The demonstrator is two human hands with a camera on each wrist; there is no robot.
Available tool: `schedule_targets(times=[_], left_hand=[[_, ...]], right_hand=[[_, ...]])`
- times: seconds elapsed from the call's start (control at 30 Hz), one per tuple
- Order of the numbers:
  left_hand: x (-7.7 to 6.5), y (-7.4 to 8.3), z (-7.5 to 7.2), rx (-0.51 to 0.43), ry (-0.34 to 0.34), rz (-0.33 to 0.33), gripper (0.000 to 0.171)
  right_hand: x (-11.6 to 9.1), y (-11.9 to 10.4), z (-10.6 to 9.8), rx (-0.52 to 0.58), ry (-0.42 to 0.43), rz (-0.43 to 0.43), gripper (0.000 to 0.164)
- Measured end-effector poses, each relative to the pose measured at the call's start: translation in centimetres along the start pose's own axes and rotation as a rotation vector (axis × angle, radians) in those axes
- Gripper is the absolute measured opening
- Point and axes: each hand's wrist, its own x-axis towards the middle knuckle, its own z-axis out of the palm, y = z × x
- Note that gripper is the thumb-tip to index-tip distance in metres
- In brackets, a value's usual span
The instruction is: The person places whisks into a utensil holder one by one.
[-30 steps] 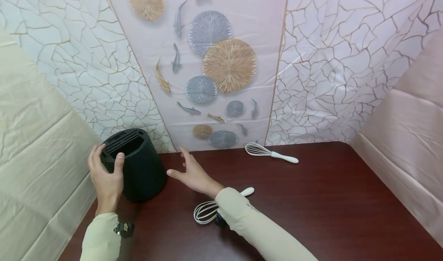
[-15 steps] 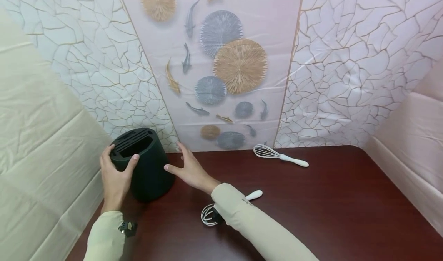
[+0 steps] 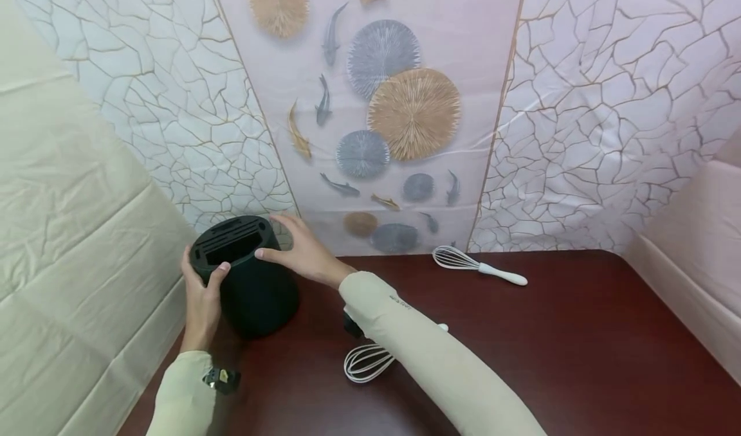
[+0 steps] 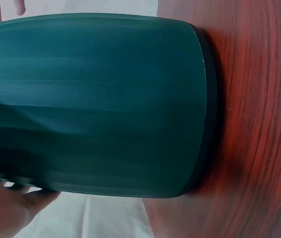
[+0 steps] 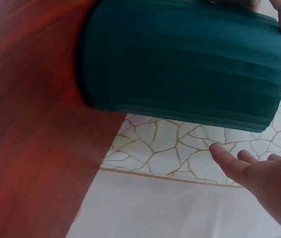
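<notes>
A dark green, round knife block (image 3: 255, 301) with a slotted black top stands upright at the table's left in the head view. My left hand (image 3: 201, 307) grips its left side near the rim, thumb on the front wall and fingers round the far side. At the block's right is my right hand (image 3: 311, 256), thumb and fingers spread. The right wrist view has a gap between the right hand (image 5: 269, 183) and the block's green wall (image 5: 185, 64). Slots and a wide opening in the top show nothing standing in them.
One white whisk (image 3: 366, 363) lies partly hidden under the right forearm. Another whisk (image 3: 486, 269) lies near the table's back edge. Patterned cloth (image 3: 579, 134) hangs behind the dark red table (image 3: 550, 352), and plain cloth (image 3: 87, 262) lines the left side close to the block.
My right hand has moved left and up to the block's rim. The left hand has settled against the block's side. The head view has swung left, shifting everything rightward.
</notes>
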Motion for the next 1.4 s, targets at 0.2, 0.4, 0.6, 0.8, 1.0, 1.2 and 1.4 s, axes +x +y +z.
schedule_targets(times=[0.2, 0.4, 0.6, 0.8, 1.0, 1.2, 1.4], left_hand=[[0.1, -0.1, 0.3, -0.047, -0.043, -0.013, 0.079], [0.4, 0.0, 0.0, -0.139, -0.065, -0.044, 0.071], [0.0, -0.3, -0.5, -0.229, -0.067, -0.086, 0.070], [-0.6, -0.6, -1.0, -0.211, -0.065, -0.167, 0.071], [-1.1, -1.7, -0.8, -0.171, -0.075, -0.199, 0.078], [-1.2, -2.6, -0.5, -0.159, -0.134, -0.164, 0.076], [-1.3, -2.9, -0.6, -0.069, -0.189, -0.115, 0.085]], right_hand=[[1.4, -0.8, 0.0, -0.029, -0.037, 0.004, 0.089], [2.7, -0.9, 0.8, -0.080, -0.100, -0.015, 0.090], [3.4, -0.3, 2.0, -0.060, -0.118, 0.010, 0.092], [3.4, 0.7, 3.5, 0.032, -0.118, 0.060, 0.103], [3.4, 1.1, 4.0, 0.110, -0.098, 0.082, 0.110], [3.1, 1.2, 3.7, 0.107, -0.083, 0.074, 0.111], [2.8, 1.5, 3.2, 0.063, -0.041, 0.041, 0.111]])
